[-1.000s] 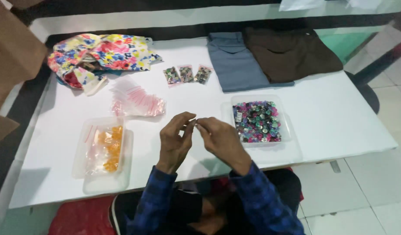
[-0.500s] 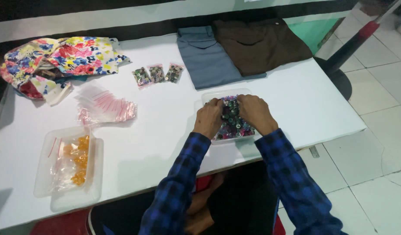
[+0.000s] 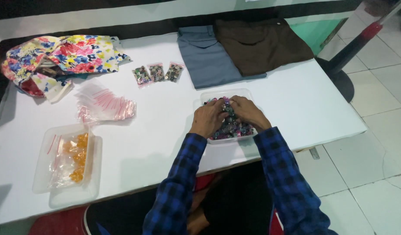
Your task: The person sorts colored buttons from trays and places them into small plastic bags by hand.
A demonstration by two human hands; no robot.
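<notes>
Head view | left hand (image 3: pixel 207 118) and right hand (image 3: pixel 248 112) dug into clear plastic tray (image 3: pixel 217 94) of small multicoloured beads (image 3: pixel 233 127); grip contents untellable | beads judged light, hard, slippery: pinch between fingertips.

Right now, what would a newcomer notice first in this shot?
Both hands, left hand and right hand, dig into a clear tray of multicoloured beads at mid-table. A bright floral cloth lies at the far left corner, and folded trousers lie at the far edge.

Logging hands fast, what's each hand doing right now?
Left hand: in the clear tray of small beads, grip hidden.
Right hand: same, cannot be told.
</notes>
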